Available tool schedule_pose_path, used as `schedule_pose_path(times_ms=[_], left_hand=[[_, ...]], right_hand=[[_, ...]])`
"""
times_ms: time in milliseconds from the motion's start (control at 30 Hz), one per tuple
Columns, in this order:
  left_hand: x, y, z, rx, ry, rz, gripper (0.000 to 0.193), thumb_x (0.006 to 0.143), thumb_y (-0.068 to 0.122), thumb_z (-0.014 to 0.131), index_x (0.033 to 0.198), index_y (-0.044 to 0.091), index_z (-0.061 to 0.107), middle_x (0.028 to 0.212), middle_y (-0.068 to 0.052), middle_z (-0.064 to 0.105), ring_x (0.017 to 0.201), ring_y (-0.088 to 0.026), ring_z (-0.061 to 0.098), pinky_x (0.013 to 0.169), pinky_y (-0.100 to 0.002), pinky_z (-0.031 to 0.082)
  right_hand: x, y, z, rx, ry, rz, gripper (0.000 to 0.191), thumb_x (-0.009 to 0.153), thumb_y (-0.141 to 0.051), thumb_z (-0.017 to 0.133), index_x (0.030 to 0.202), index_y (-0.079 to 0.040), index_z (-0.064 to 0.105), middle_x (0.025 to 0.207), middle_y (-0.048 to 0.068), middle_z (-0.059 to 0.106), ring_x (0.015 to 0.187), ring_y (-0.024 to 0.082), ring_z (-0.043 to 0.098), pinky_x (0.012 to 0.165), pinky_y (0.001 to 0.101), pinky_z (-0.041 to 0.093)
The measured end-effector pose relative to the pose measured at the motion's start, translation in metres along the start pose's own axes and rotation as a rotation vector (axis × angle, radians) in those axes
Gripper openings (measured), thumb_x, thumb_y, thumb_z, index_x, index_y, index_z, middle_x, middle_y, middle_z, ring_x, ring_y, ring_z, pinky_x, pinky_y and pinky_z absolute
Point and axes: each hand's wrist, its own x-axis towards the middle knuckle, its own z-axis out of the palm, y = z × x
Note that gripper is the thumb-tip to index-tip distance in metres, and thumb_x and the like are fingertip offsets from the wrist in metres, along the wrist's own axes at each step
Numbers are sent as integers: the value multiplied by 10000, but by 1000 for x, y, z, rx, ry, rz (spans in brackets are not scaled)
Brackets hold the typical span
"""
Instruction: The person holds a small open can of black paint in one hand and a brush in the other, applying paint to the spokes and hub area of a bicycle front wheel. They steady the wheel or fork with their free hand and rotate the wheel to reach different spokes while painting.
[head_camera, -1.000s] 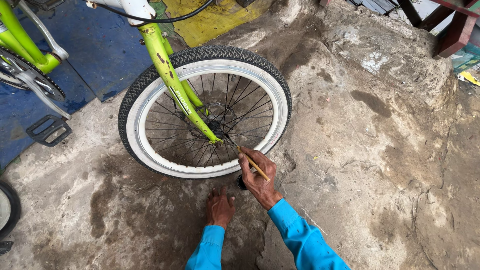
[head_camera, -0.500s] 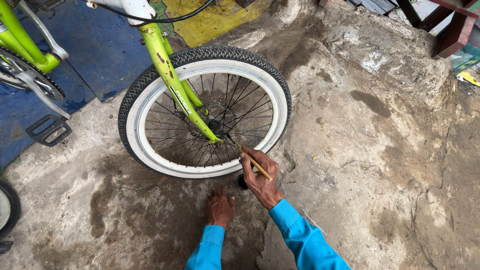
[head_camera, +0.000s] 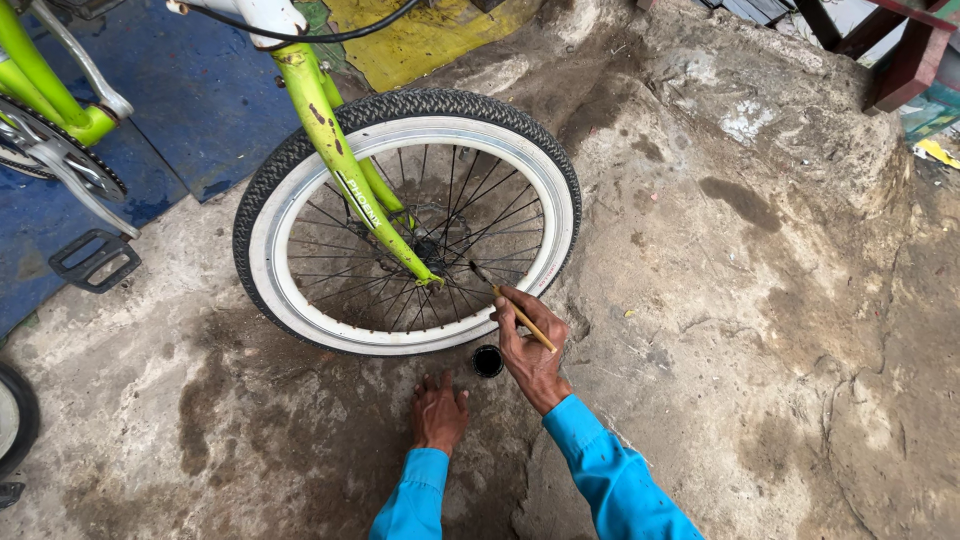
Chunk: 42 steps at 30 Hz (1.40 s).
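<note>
A bicycle wheel (head_camera: 405, 110) with a black tyre and white rim lies tilted on the ground, held in a lime-green fork (head_camera: 345, 175). My right hand (head_camera: 530, 345) grips a thin wooden-handled brush (head_camera: 510, 305) whose dark tip reaches between the spokes near the hub (head_camera: 430, 250). My left hand (head_camera: 440, 410) rests flat on the concrete, fingers spread, just below the rim. A small round black container (head_camera: 488, 361) sits on the ground between my hands, by the tyre. Both sleeves are bright blue.
A green bicycle frame with chainring (head_camera: 70, 165) and black pedal (head_camera: 95, 260) lies at the left on a blue mat (head_camera: 170, 90). Another wheel's edge (head_camera: 15, 420) shows at far left. Rough, stained concrete spreads to the right, with red furniture legs (head_camera: 905, 60) at the top right.
My right hand has shifted very slightly, keeping the brush at the spokes near the hub. My left hand and the wheel have not moved.
</note>
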Motion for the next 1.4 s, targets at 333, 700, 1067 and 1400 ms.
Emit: schedule_pose_path(times_ms=[333, 700, 1067, 1400], left_hand=[[1, -1, 1, -30, -3, 6, 604, 1041, 405, 527, 1552, 121, 372, 1594, -296, 315, 1457, -520, 322, 1213, -577, 297], [3, -3, 4, -22, -30, 5, 626, 1056, 422, 482, 1576, 107, 334, 1612, -297, 282, 1478, -516, 285, 1234, -574, 258], [3, -2, 5, -35, -16, 0, 621, 1047, 428, 489, 1568, 122, 346, 1609, -292, 286, 1463, -526, 300, 1216, -582, 271], [1, -1, 3, -12, 26, 18, 607, 1029, 434, 530, 1536, 122, 409, 1584, -311, 332, 1444, -518, 349, 1203, -571, 309]], right_hand=[[2, 9, 3, 20, 1, 79, 242, 987, -148, 694, 1155, 19, 747, 927, 124, 795, 784, 168, 797, 647, 281, 651], [-10, -7, 11, -37, -85, -84, 219, 979, -151, 722, 1136, -2, 759, 854, 113, 788, 757, 169, 790, 655, 304, 635], [-5, -4, 6, -112, -52, -53, 208, 962, -128, 716, 1111, 6, 772, 843, 124, 790, 734, 173, 786, 641, 301, 633], [6, 15, -18, -120, 26, -60, 215, 988, -133, 699, 1131, 15, 761, 929, 146, 796, 788, 185, 803, 651, 304, 663]])
